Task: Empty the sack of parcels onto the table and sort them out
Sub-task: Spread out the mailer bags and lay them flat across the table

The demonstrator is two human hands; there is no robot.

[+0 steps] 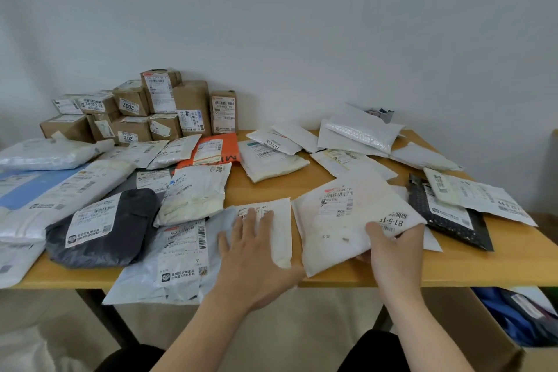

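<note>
My right hand [394, 246] grips the white mailer [338, 235] by its near edge. I'd judge it light and floppy. My left hand [256, 251] lies flat, fingers straight, on a small envelope [282, 235].

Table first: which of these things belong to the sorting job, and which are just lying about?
In the job: white mailer gripped by the right hand; flat white packet under the left hand; stacked cardboard boxes; orange mailer; black dotted mailer; dark grey bag.
Lying about, it seems: open carton on the floor holding blue things; the table is only the worktop.
</note>
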